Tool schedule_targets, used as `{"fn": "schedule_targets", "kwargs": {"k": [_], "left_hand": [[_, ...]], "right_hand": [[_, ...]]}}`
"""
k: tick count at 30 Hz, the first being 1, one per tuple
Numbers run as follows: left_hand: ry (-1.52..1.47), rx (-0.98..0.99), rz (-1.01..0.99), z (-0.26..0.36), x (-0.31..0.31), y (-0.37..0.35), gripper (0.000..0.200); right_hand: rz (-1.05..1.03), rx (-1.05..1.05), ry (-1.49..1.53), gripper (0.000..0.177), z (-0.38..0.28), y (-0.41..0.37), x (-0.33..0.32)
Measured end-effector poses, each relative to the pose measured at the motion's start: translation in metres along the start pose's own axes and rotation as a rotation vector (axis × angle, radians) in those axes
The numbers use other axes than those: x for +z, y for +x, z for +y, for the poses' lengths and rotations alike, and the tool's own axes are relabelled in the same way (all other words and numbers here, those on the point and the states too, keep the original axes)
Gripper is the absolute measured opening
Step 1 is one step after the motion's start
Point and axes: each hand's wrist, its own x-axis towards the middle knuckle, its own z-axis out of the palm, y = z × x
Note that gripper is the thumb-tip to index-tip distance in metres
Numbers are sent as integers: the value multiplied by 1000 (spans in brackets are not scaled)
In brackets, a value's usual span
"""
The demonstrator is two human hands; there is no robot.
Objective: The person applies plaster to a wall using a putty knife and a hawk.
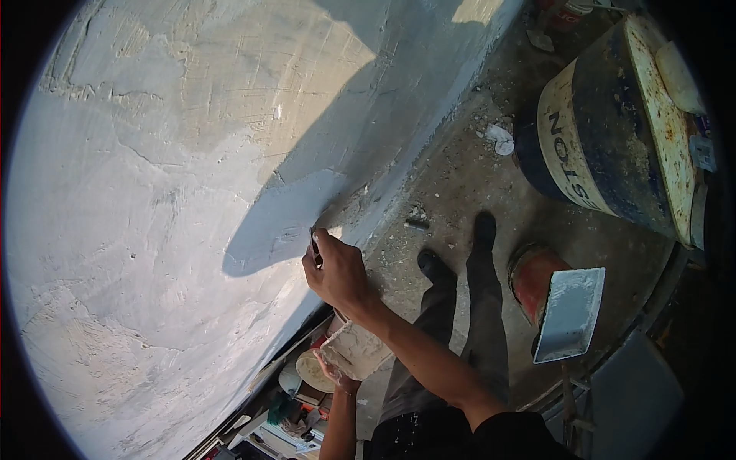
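My right hand is closed around a thin dark tool, probably a putty knife, held against the plastered wall. Its blade is seen nearly edge-on and is mostly hidden by the fingers. Lower down, my left hand grips the edge of a plaster-smeared board. My right forearm passes in front of part of that board. Smooth patches and rough, scratched areas both show on the wall, and a shadow falls across it.
A large dark blue drum with a pale band stands at right. A pale rectangular tray rests by a red container. Plaster crumbs and a white lump lie on the floor. Buckets and clutter sit beyond my left hand.
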Motion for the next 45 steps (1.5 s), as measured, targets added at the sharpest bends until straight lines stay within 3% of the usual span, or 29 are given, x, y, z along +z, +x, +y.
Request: {"fn": "schedule_targets", "kwargs": {"k": [5, 8, 10, 12, 14, 17, 20, 23, 28, 39, 45], "left_hand": [[-1, 66, -17, 2, -2, 5, 77], [-76, 12, -22, 6, 0, 6, 79], [-71, -25, -56, 11, 14, 6, 77], [-87, -52, -68, 13, 22, 4, 77], [-121, -64, -58, 15, 25, 3, 78], [-96, -34, -60, 13, 15, 6, 85], [-105, -52, -39, 11, 5, 8, 86], [-94, -30, -25, 10, 2, 7, 84], [-74, -70, -60, 13, 21, 3, 84], [-50, -79, -149, 21, 48, -10, 83], [-85, -16, -44, 15, 27, -11, 80]], "right_hand": [[-39, -160, 20, 14, -15, -20, -22], [-64, -12, 6, 14, -7, -33, -47], [-2, 67, -39, 17, 17, -39, -62], [51, 307, 102, 23, 54, -39, -73], [250, 273, 280, 21, 98, -34, -75], [431, 383, 362, 19, 168, -26, -69], [369, 364, 101, 17, 182, -7, -65], [375, 336, 384, 15, 196, 2, -40], [293, 353, 625, 19, 167, -6, -31], [241, 308, 708, 16, 58, -4, -31], [197, 251, 722, 13, -10, 1, -39]]}}
